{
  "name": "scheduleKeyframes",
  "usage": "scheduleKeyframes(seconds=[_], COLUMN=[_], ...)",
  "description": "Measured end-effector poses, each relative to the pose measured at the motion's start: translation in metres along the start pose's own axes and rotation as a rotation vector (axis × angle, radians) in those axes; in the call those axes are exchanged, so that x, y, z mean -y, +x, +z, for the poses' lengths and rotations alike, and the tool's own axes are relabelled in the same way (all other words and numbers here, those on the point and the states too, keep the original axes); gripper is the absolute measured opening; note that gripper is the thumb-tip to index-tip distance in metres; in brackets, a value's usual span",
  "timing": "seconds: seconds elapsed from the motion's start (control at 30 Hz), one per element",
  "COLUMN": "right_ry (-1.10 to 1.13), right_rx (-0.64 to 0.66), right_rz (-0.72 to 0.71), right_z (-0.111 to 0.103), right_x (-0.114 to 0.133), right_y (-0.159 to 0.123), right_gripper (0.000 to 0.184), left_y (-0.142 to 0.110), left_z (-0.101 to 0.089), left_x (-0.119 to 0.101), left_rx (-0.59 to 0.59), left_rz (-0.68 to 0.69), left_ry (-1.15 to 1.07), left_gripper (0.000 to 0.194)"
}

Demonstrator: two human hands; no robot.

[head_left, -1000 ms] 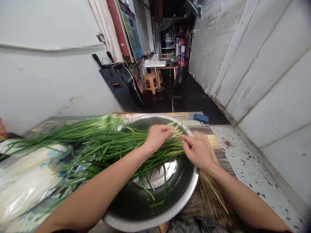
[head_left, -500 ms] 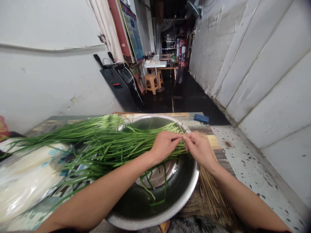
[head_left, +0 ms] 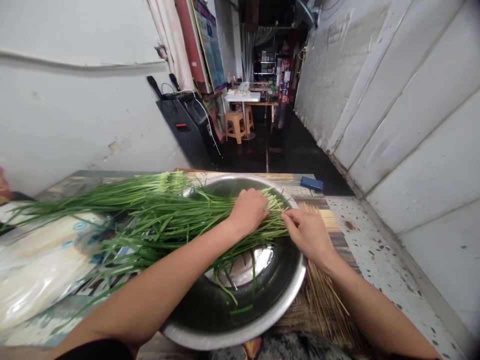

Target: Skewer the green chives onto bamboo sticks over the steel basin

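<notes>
A large bunch of garlic chives (head_left: 176, 215) lies across a steel basin (head_left: 285, 295), with the pale stem ends pointing right. My left hand (head_left: 249, 212) is curled over the stems near those ends, its fingertips partly hidden. At the tips of the stems, the thumb and forefinger of my right hand (head_left: 307, 232) are pinched together on what looks like a thin bamboo skewer, mostly hidden by the hand. Loose bamboo skewers (head_left: 326, 305) lie on the table beneath my right forearm. Several stray chive leaves (head_left: 242, 310) hang down inside the basin.
Another bundle of chives (head_left: 150, 185) rests at the table's back left. Plastic-wrapped white packs (head_left: 48, 270) lie at the left. A blue box (head_left: 311, 183) is near the far edge. Beyond stand a black speaker-like case (head_left: 187, 130), a small table (head_left: 243, 97) and stools (head_left: 235, 126).
My left hand has come away from my right fingertips, moving left onto the chive stems. The right hand stays by the stem ends. The view has shifted slightly.
</notes>
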State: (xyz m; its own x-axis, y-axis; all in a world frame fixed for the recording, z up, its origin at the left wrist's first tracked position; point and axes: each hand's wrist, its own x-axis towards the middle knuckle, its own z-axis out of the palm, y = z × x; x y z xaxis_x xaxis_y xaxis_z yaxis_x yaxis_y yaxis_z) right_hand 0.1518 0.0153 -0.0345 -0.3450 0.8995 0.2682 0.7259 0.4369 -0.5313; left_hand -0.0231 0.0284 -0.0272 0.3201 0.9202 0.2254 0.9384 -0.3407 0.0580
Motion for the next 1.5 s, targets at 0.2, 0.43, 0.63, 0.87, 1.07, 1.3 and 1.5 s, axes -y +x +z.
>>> scheduleKeyframes(seconds=[0.2, 0.43, 0.63, 0.87, 1.07, 1.3, 1.5], right_ry=[-0.162, -0.089, -0.036, -0.005, 0.019, 0.03, 0.037], right_rx=[0.016, 0.028, 0.023, 0.008, 0.008, 0.007, 0.008], right_rz=[-0.054, -0.047, -0.029, -0.026, -0.035, -0.034, -0.031], right_z=[0.004, 0.006, 0.006, 0.006, 0.006, 0.006, 0.005], right_x=[-0.002, -0.004, -0.004, -0.004, -0.004, -0.005, -0.004], right_y=[-0.001, -0.001, 0.0, -0.001, 0.0, 0.0, 0.0], right_gripper=[0.03, 0.032, 0.032, 0.033, 0.033, 0.034, 0.033], left_y=[0.0, 0.004, 0.004, 0.005, 0.005, 0.005, 0.004], left_z=[-0.003, 0.001, 0.003, 0.003, 0.001, 0.0, 0.001], left_x=[0.01, 0.015, 0.012, 0.01, 0.009, 0.008, 0.009], left_rx=[-0.11, -0.155, -0.105, -0.149, -0.13, -0.132, -0.142], left_rz=[-0.055, -0.297, -0.393, -0.457, -0.447, -0.46, -0.457], left_ry=[-0.182, -0.72, -0.97, -1.032, -1.017, -1.026, -1.042], left_gripper=[0.024, 0.021, 0.022, 0.025, 0.026, 0.028, 0.027])
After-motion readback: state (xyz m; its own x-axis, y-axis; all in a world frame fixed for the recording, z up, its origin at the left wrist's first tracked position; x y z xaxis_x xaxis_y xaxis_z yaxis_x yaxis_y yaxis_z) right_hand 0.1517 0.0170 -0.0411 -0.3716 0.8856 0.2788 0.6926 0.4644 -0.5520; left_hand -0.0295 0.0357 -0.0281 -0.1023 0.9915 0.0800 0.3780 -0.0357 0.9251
